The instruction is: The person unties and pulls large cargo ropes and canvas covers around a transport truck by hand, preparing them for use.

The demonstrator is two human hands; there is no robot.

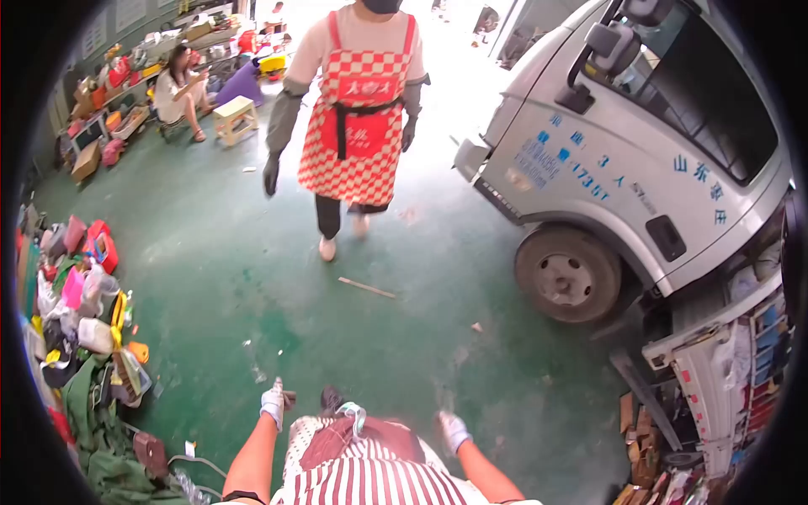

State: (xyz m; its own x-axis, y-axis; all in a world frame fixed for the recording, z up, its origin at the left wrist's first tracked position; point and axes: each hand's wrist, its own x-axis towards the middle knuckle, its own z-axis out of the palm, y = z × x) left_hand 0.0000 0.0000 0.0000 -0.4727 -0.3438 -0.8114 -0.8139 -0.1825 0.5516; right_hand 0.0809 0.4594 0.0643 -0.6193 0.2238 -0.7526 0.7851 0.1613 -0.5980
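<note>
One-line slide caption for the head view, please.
Gloved left hand and right hand apart above a green floor, an aproned person ahead, a truck at right.

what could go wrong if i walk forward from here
You might slip on the thin strip lying on the floor ahead. You could also bump into the person in the checked apron, who faces you just beyond it. If you veer left, the jumbled pile at the floor's edge might trip you.
</note>
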